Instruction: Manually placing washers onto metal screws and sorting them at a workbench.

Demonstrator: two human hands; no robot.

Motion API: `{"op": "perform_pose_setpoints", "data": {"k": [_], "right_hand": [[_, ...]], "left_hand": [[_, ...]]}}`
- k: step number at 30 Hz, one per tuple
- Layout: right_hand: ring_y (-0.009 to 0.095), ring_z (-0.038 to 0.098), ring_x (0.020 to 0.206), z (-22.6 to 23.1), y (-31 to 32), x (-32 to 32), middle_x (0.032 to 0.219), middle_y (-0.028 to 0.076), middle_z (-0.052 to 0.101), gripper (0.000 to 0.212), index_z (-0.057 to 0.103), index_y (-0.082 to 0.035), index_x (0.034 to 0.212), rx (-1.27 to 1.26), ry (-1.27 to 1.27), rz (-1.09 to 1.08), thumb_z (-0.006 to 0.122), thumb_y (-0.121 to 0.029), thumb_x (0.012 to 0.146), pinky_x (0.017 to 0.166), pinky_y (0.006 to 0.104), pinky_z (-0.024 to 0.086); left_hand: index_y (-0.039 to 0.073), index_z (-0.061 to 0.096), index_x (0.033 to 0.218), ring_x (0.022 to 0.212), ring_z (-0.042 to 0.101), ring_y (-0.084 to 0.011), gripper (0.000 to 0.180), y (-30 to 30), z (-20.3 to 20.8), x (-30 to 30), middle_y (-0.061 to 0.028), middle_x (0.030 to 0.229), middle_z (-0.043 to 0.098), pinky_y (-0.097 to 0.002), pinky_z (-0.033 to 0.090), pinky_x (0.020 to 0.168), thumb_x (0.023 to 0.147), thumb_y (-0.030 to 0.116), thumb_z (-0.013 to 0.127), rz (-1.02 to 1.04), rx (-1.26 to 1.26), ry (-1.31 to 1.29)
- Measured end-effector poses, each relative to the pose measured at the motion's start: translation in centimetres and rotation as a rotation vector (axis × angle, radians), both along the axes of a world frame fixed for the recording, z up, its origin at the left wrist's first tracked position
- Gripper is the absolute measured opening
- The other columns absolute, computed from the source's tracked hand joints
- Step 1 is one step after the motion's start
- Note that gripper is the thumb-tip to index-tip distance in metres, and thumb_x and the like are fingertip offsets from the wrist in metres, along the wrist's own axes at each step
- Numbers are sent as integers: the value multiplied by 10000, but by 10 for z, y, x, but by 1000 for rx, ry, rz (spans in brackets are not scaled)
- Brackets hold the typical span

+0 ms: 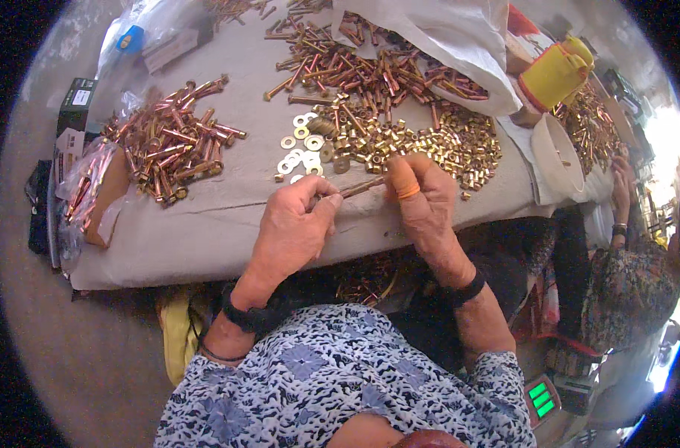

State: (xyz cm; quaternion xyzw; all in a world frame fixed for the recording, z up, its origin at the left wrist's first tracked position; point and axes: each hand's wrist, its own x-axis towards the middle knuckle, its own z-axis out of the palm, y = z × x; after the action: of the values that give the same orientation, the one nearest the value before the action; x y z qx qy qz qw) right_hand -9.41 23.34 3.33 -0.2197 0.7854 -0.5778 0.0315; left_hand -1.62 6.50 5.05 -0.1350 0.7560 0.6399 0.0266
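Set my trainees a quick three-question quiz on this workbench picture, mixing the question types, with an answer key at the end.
1. True or false: an orange finger cover is worn on the person's right hand.
2. Multiple choice: which things lie at the left edge of the heap of small gold metal cylinders?
A) flat round metal washers
B) the white round bowl
C) the glowing green display
3. Short answer: what spans the gap between the right hand and the left hand?

Key:
1. True.
2. A.
3. A slim brownish metal rod, perhaps a bolt's shank; its ends are hidden.
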Motion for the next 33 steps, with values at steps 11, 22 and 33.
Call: {"op": "perform_pose_setpoints", "data": {"k": [11,22,33], "right_hand": [[347,465,1146,4,-27,17,1263,231,431,624,249,-5,1332,-932,-375,296,504,-356,883,916,381,409],[80,545,598,9,-6,22,801,29,588,243,566,-25,1087,-343,-303,82,526,-133,873,519,233,459],[87,527,635,-1,-10,1,759,16,593,170,603,-15,954,-5,-163,17,582,-139,840,576,239,451]], "left_hand": [[5,549,878,375,429,-58,126,10,-10,-6,-14,551,505,-226,320,336,871,127,515,213,95,110],[38,536,831,347,377,-52,161,-1,-7,-6,2,561,495,-203,269,309,888,185,504,227,131,94],[6,553,862,370,415,-50,127,6,-8,0,-9,546,500,-222,313,336,864,128,515,86,8,70]]}}
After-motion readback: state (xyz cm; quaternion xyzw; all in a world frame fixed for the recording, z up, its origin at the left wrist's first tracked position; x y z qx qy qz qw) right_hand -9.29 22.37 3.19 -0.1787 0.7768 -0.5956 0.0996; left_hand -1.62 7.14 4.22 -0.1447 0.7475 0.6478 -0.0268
